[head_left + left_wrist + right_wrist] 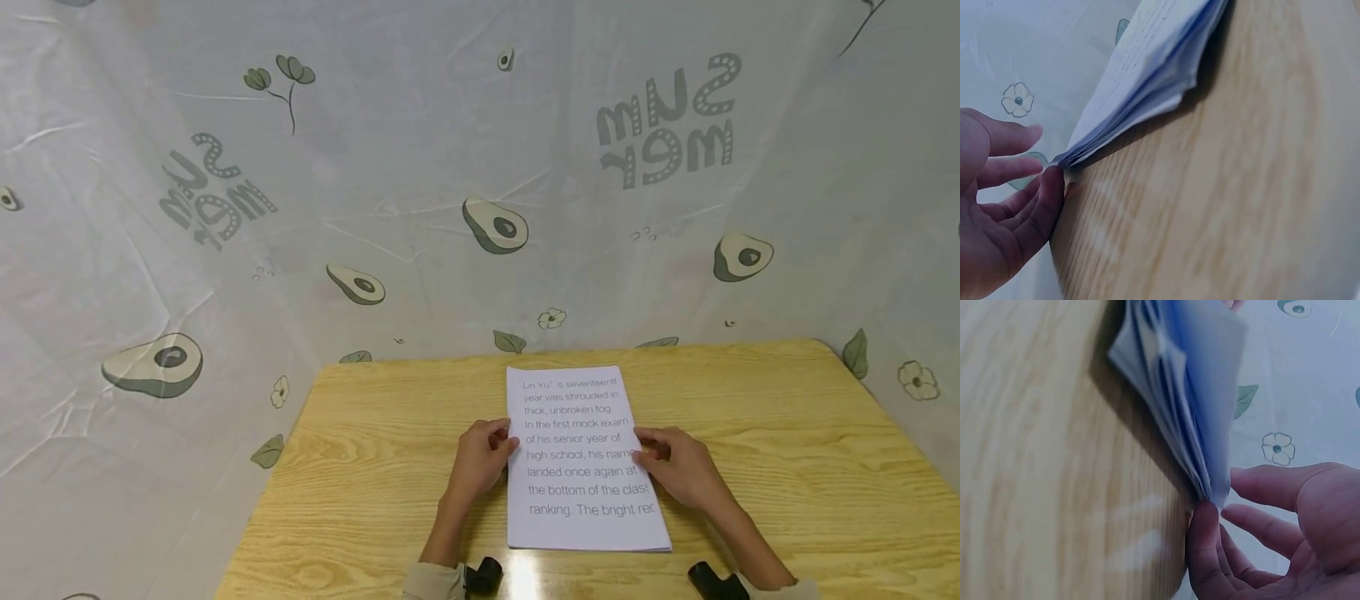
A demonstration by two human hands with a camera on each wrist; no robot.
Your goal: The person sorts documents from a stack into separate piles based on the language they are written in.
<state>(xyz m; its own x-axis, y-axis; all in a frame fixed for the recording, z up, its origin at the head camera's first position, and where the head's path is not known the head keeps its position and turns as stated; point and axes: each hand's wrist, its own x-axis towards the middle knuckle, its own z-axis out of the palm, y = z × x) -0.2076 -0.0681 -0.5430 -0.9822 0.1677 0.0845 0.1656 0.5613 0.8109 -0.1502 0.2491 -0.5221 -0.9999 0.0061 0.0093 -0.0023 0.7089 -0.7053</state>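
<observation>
A stack of printed paper sheets (577, 529) lies on the wooden table with large English text facing up. My left hand (480, 458) holds its left edge, the thumb at the top side. In the left wrist view, my left fingers (1052, 187) meet the corner of the layered sheets (1129, 94). My right hand (686, 467) pinches the opposite edge about halfway up, thumb over the end of a text line. The right wrist view has the sheets (1210, 381) fanned slightly apart along their near edge, between thumb and fingers (1205, 528).
The wood-grain table (390, 467) extends around the stack on both sides. Behind it hangs a pale curtain (420, 125) printed with avocados, leaves and flowers, meeting the table's back edge. Black wrist devices (483, 575) sit at both sleeves.
</observation>
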